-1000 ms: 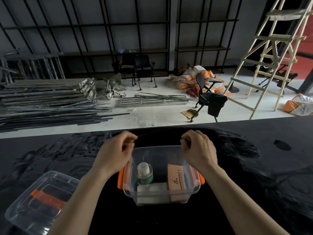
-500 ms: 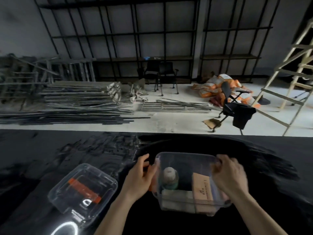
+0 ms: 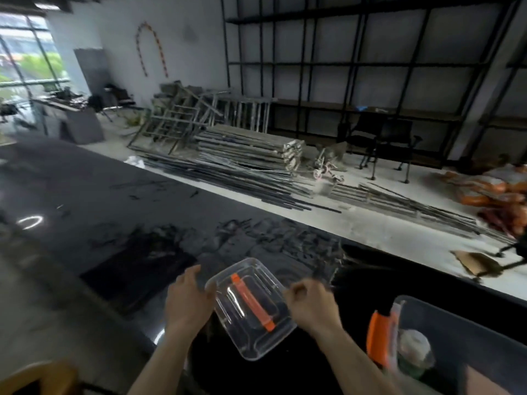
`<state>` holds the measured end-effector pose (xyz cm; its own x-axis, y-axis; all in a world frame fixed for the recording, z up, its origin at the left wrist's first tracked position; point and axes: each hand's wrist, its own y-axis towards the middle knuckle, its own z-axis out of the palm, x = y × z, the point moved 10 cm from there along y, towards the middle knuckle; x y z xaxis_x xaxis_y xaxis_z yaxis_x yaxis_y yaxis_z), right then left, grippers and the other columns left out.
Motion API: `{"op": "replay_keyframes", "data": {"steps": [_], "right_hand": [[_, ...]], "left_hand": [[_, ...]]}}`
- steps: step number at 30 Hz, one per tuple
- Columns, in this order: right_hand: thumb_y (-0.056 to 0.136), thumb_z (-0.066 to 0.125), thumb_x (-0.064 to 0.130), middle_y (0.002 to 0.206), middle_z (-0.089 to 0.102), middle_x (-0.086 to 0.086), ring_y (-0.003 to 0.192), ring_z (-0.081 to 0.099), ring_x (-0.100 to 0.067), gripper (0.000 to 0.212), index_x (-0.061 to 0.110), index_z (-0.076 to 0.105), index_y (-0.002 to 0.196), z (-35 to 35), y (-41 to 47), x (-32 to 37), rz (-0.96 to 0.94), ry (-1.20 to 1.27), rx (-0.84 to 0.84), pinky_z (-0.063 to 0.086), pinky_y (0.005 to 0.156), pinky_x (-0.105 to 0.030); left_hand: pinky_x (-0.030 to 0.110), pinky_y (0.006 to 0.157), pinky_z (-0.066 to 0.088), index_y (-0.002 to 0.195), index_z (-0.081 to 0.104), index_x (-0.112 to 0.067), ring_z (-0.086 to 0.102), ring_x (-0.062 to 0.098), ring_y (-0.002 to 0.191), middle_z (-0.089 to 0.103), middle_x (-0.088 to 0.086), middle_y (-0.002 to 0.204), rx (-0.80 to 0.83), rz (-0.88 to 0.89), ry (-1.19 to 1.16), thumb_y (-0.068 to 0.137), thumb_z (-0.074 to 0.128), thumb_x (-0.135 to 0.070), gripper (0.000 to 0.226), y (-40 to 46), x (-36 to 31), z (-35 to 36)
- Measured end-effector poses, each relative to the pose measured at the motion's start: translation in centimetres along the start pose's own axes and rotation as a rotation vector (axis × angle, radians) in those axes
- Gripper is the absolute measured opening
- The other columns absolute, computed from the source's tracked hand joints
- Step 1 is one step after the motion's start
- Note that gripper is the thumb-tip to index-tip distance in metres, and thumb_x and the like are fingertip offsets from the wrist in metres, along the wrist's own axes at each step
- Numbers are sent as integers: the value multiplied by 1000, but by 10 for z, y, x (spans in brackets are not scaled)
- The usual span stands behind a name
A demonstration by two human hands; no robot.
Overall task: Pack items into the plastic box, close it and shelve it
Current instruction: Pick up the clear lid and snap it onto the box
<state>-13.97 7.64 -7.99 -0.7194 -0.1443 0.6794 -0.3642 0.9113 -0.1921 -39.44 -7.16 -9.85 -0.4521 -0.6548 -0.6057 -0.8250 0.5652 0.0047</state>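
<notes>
the left hand (image 3: pixel 189 305) is spread, fingers apart, at the left edge of the clear plastic lid (image 3: pixel 249 307); whether it touches cannot be told through the blur. the right hand (image 3: pixel 310 306) is loosely curled with nothing gripped, at the lid's right edge. the lid is a rounded rectangle, glossy, lying flat on the dark, smeared table (image 3: pixel 114 223), its long axis and its orange handle (image 3: pixel 252 302) running from far left to near right. the plastic box (image 3: pixel 456 332) is seen open at lower right, an orange latch (image 3: pixel 376 337) on its left side.
</notes>
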Motion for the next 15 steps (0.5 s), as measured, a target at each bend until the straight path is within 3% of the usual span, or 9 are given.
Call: {"op": "replay_keyframes", "data": {"steps": [2, 4, 6, 8, 11, 13, 15], "right_hand": [[73, 58, 60, 104, 79, -8, 97, 76, -29, 62, 14, 72, 113, 48, 2, -24, 173, -18, 148, 60, 85, -32], [63, 59, 66, 103, 76, -12, 88, 77, -32, 80, 9, 60, 119, 72, 1, -44, 290, 39, 173, 65, 79, -41], [70, 65, 59, 108, 71, -15, 87, 76, -35, 78, 5, 48, 123, 73, -2, -53, 362, 123, 106, 66, 75, -46], [80, 66, 51, 119, 63, -20, 96, 71, -38, 69, 4, 43, 124, 61, -1, -59, 393, 88, -16, 62, 85, -45], [78, 72, 40, 125, 52, -22, 99, 65, -39, 62, 7, 39, 119, 58, 0, -68, 460, 105, -50, 62, 85, -49], [70, 77, 37, 122, 55, -23, 99, 66, -39, 67, 7, 39, 117, 61, 2, -70, 487, 138, -27, 63, 82, -50], [72, 77, 32, 116, 61, -19, 99, 67, -38, 65, 6, 42, 120, 59, 3, -68, 492, 191, -35, 61, 81, -46]], "left_hand": [[45, 107, 44, 149, 45, -21, 49, 34, 133, 58, 10, 144, 48, 11, 72, 94, 60, -51, 64, 12, 11, 6], [44, 112, 39, 155, 37, -24, 41, 30, 142, 50, 4, 154, 106, 48, 123, 97, 52, -55, 68, 21, 14, 17], [43, 116, 35, 158, 31, -24, 36, 29, 147, 45, 3, 159, 173, 106, 174, 99, 51, -50, 68, 29, 11, 33], [43, 117, 33, 160, 28, -24, 34, 30, 148, 43, 3, 161, 234, 121, 191, 99, 51, -45, 68, 36, 9, 49], [43, 115, 35, 160, 26, -21, 39, 32, 144, 48, 6, 156, 282, 113, 216, 98, 53, -41, 70, 40, 4, 68], [41, 113, 38, 157, 32, -19, 45, 33, 139, 54, 9, 150, 244, 93, 215, 96, 56, -39, 69, 42, 4, 71], [40, 107, 43, 145, 51, -22, 51, 34, 130, 62, 12, 137, 205, 27, 156, 93, 58, -40, 55, 46, 11, 67]]}}
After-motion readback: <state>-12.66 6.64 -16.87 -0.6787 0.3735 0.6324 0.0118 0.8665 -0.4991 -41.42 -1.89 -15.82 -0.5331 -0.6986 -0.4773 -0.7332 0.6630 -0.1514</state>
